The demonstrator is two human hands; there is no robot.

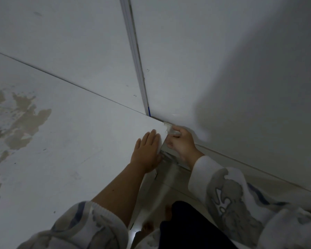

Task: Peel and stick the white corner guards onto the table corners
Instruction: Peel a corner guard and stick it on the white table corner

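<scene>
At smooth white table corner: left hand flat, fingers straight; right hand pinches soft white corner guard.

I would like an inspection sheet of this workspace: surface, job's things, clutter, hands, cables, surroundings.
Surface: white table top, brown stains at its left part.
Job's things: small white corner guard at the table corner.
Clutter: nothing seen.
Hands: left hand lies flat on the table beside the corner; right hand pinches the guard.
Cables: nothing seen.
Surroundings: white wall close behind the corner; pale floor below.
</scene>
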